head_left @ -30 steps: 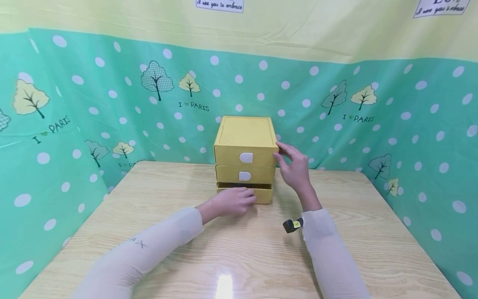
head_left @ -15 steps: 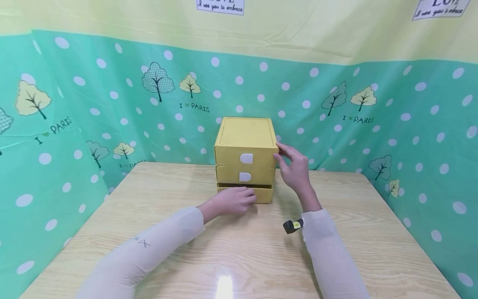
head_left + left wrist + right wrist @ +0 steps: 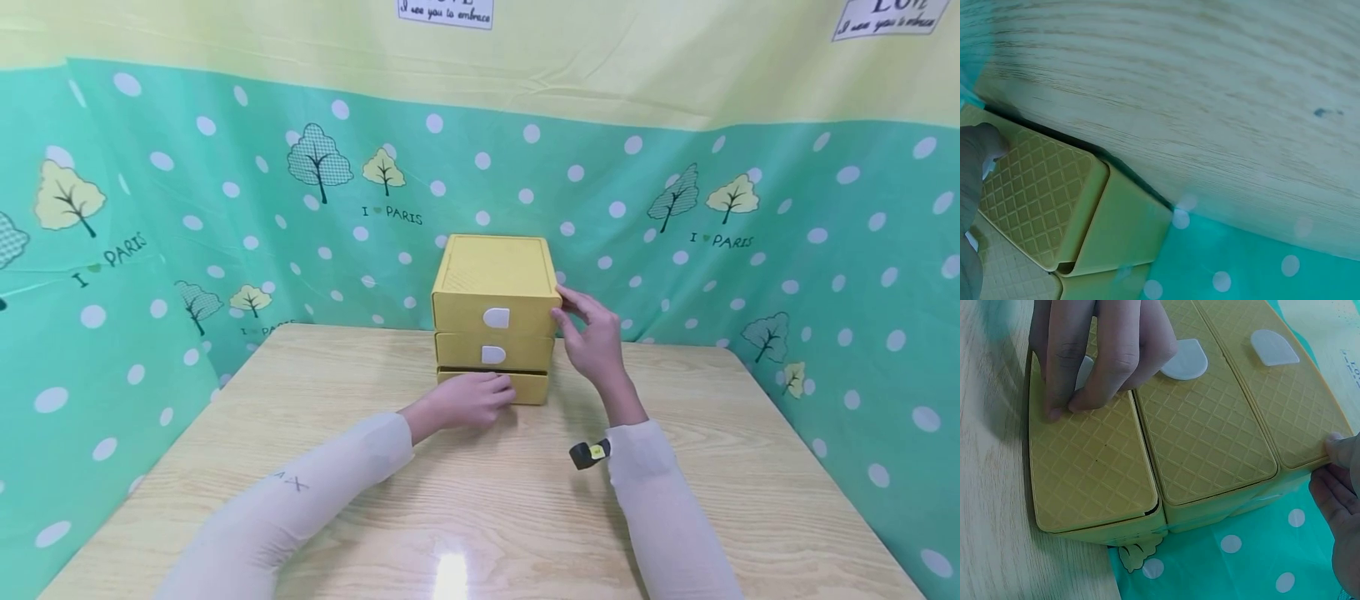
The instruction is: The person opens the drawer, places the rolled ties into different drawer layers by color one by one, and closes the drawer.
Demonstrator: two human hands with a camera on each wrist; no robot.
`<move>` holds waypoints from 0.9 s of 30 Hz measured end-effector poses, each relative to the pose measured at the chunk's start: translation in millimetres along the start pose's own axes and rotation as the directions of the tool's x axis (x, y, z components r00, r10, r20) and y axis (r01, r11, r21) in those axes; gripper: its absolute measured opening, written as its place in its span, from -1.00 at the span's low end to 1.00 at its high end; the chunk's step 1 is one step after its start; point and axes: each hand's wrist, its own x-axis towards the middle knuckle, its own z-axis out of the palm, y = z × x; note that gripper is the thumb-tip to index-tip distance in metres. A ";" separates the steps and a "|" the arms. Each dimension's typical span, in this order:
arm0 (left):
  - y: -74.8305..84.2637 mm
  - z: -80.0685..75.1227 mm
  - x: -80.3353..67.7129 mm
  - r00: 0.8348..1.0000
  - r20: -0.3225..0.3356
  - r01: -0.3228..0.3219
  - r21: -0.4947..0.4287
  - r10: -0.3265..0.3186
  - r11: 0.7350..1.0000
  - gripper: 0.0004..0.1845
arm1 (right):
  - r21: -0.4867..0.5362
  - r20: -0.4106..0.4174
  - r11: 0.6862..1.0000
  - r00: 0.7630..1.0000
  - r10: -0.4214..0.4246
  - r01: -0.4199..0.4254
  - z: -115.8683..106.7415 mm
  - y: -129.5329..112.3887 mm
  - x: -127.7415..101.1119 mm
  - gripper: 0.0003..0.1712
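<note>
A small yellow three-drawer box (image 3: 491,275) stands at the far middle of a wooden table (image 3: 487,508). Its bottom drawer (image 3: 528,387) sticks out by a thin gap. My left hand (image 3: 468,402) is at that drawer's front with its fingers curled over the white tab, which the right wrist view shows under the left hand (image 3: 1094,350). The bottom drawer (image 3: 1088,469) lies almost flush there. My right hand (image 3: 592,337) touches the box's upper right corner, thumb on the top drawer's edge, fingers along the side. The upper two drawers are pushed in.
A green dotted cloth (image 3: 225,208) with tree prints walls the table at the back and on both sides, close behind the box. A black strap with a yellow mark (image 3: 588,452) sits at my right wrist. Bare wood lies in front of the box.
The bottom drawer has slid inward; the dark gap above it has narrowed to a thin line. My left hand moved forward with it. The right hand stayed on the box's corner.
</note>
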 end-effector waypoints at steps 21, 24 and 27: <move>-3.0 9.6 -0.7 1.000 -0.017 0.009 0.015 -0.008 1.000 -0.76 | 0.008 0.002 1.000 1.000 0.011 -0.011 0.7 -2.0 0.6 -0.55; -2.9 10.0 -0.3 1.000 -0.023 0.012 0.014 -0.012 1.000 -0.77 | 0.003 0.001 1.000 1.000 0.007 -0.007 0.3 -2.7 0.4 -0.54; -2.5 10.3 0.2 1.000 -0.016 0.012 0.018 -0.012 1.000 -0.79 | -0.003 0.002 1.000 1.000 0.009 -0.009 0.3 -2.3 -0.2 -0.54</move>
